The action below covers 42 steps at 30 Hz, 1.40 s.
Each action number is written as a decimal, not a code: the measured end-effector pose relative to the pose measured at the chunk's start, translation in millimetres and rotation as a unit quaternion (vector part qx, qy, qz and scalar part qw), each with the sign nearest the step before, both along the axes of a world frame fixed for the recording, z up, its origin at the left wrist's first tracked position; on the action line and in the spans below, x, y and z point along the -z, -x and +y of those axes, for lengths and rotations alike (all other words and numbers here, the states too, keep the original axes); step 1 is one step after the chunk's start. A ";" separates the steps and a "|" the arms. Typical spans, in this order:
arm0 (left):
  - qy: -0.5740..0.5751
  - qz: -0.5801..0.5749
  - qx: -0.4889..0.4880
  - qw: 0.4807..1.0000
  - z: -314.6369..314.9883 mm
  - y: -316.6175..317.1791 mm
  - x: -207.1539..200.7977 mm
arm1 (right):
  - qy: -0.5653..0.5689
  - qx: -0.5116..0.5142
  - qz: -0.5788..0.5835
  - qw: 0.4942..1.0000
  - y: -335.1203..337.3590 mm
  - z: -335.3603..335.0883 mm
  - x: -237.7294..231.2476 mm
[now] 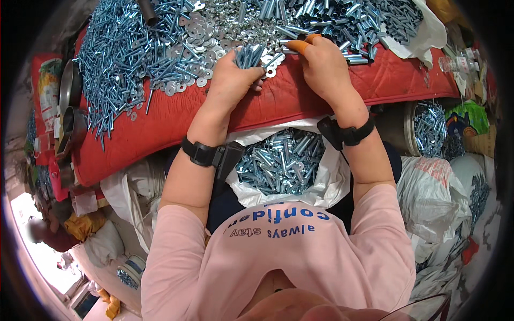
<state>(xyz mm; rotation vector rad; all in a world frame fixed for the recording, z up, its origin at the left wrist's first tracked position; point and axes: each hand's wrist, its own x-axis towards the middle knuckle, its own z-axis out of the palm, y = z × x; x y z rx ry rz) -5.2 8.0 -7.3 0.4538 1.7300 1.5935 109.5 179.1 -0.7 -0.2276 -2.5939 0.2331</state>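
Observation:
My left hand (226, 80) is closed around a bunch of blue-silver metal bolts (248, 56), their ends pointing away from me. Orange covers (297, 47) sit on the fingertips of my right hand (327, 68), which is bent in a pinch at the near edge of the metal heap. What lies between those fingertips, if anything, is too small to make out. Flat round washers (201, 35) spread beyond my left hand. Short metal sleeves (360, 21) are heaped beyond my right hand. A large pile of long thin bolts (115, 61) covers the left side.
A red quilted cloth (166, 117) lies beneath the heaps. Below it, at my lap, a white sack (334, 182) holds many metal fasteners (281, 160). A metal container of bolts (411, 128) and a stuffed white sack (425, 187) stand at the right. Another person (48, 232) is at far left.

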 end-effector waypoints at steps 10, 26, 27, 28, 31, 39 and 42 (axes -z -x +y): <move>-0.094 -0.070 0.015 0.993 -3.3 -2.7 -1.0 | 0.682 -0.096 0.086 0.720 8.0 -17.1 2.6; -0.134 -0.125 0.013 0.983 -6.3 -3.3 -4.6 | 0.624 -0.115 -0.055 0.771 5.2 -25.6 -1.8; -0.128 -0.129 0.025 0.983 -6.2 -1.6 2.1 | 0.611 -0.119 -0.037 0.782 6.8 -31.5 5.9; -0.128 -0.128 0.026 0.983 -6.4 0.8 4.5 | 0.598 -0.124 -0.019 0.792 7.8 -35.6 11.5; -0.119 -0.116 0.039 0.985 -7.3 5.0 5.1 | 0.442 -0.088 0.012 0.892 11.7 -16.1 11.1; -0.080 -0.117 -0.004 0.990 -6.2 6.0 -0.5 | 0.106 0.029 -0.029 0.994 25.0 -8.5 19.0; -0.067 -0.103 0.007 0.992 -6.6 5.2 0.7 | 0.077 0.047 -0.036 0.995 26.9 -10.0 19.5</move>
